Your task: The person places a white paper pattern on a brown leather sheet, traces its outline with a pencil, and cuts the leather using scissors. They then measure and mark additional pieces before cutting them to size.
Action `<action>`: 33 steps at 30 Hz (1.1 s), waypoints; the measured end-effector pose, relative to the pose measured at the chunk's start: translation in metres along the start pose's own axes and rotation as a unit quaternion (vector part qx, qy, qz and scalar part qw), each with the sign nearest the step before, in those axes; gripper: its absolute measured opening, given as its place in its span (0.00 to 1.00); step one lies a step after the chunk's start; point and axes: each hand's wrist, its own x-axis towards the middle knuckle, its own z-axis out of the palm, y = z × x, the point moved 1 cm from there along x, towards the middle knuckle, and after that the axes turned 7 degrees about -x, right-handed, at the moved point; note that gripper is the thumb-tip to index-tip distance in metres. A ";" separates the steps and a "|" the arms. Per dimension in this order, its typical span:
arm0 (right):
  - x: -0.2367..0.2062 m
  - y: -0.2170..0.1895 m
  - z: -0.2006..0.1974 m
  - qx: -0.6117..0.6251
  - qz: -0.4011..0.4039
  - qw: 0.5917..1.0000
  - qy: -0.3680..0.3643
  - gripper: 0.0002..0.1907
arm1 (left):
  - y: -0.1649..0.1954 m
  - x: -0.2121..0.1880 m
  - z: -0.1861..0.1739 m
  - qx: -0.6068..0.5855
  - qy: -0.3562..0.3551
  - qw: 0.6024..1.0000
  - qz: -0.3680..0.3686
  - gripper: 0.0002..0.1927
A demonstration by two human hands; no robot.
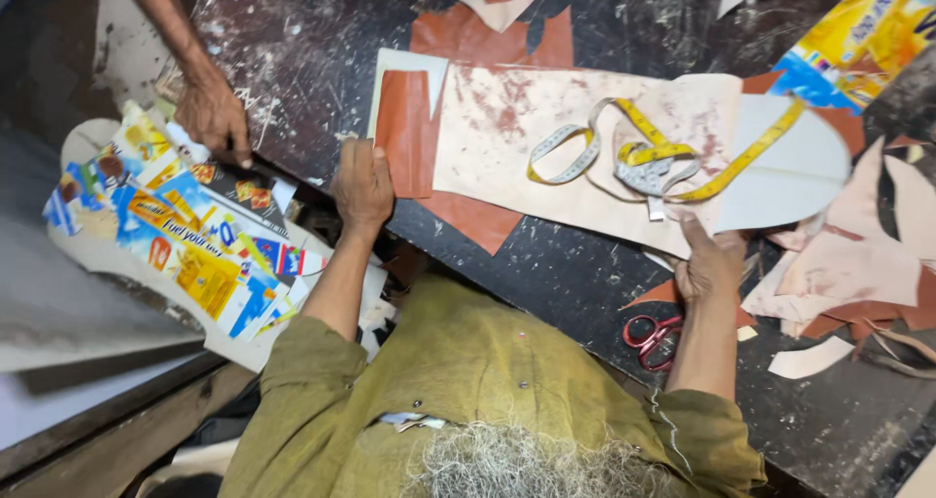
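Note:
My left hand (363,181) rests with curled fingers on the near left corner of a brown leather piece (405,118) and grips its edge. That piece lies on the dark, scratched worktable (312,50), against a large pale, stained sheet (546,137). My right hand (710,259) holds the near edge of this pale sheet. On the sheet lies a coiled yellow measuring tape (648,152), just beyond my right hand. Red-handled scissors (651,340) sit on the table beside my right forearm.
Another person's hand (210,113) presses on the table's left edge. Below it lies a colourful printed cardboard cutout (185,240). Pale and brown leather scraps (858,264) are piled at the right. A yellow printed package (873,30) sits at the top right.

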 end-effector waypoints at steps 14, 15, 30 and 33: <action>-0.049 -0.029 -0.191 0.071 -0.071 0.982 0.163 0.22 | -0.012 0.000 0.004 -0.049 0.095 0.993 -0.044 0.12; -0.056 -0.029 -0.198 0.087 -0.074 0.977 0.179 0.21 | -0.013 0.001 0.004 -0.038 0.094 0.994 -0.047 0.12; -0.090 0.009 -0.219 -0.170 0.034 0.982 0.080 0.30 | -0.019 -0.001 0.008 -0.004 0.060 0.994 -0.088 0.14; -0.110 0.026 -0.194 -0.355 0.027 0.927 0.122 0.18 | -0.018 -0.002 0.008 -0.024 0.059 0.995 -0.079 0.19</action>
